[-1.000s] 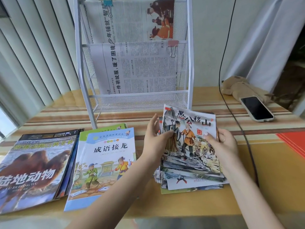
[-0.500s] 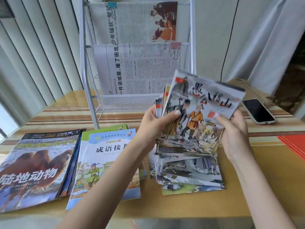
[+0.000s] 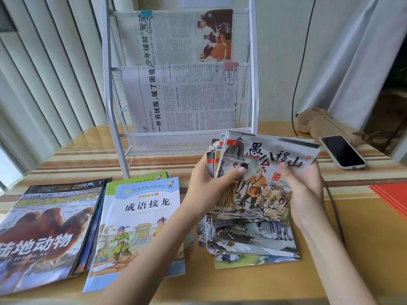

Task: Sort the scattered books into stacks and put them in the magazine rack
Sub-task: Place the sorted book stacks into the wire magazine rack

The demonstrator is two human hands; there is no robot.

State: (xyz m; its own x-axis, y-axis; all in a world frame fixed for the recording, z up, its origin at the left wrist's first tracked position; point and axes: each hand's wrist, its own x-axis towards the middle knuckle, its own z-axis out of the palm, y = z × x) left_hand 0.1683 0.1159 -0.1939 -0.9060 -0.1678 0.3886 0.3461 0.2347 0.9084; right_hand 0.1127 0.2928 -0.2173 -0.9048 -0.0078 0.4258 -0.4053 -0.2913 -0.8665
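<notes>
Both hands hold a sheaf of thin picture books [image 3: 259,172], tilted up off the bench [image 3: 363,238]. Left hand [image 3: 211,186] grips the sheaf's left edge, thumb across the cover, fingers [image 3: 239,171] clenched on it. Right hand [image 3: 301,194] grips the right edge, thumb on the cover near the title. The top edges of the books are fanned at the upper left.

Under the held sheaf, more thin books lie in a loose pile [image 3: 253,243] on the bench, edges uneven; whether the sheaf's lower edge touches the pile cannot be told.

Left of the pile: a stack of two blue-and-green storybooks [image 3: 141,216], flat, partly crossed by the left forearm. Further left, touching or overlapping that stack's edge: a stack of animal magazines [image 3: 48,230] with a camel on the cover.

White wire rack [image 3: 180,142] stands at the back of the bench, behind the books. Its top and middle pockets each hold a newspaper [image 3: 182,100], one with a blue clip [image 3: 146,15], one with a pink clip [image 3: 231,69]. The bottom pocket holds none of the books.

Right side: phone [image 3: 342,151] face up, beside a brown plush toy [image 3: 319,122]. A black cable [image 3: 295,102] runs down the wall and along the bench. Red sheets [image 3: 392,197] at the far right edge.
</notes>
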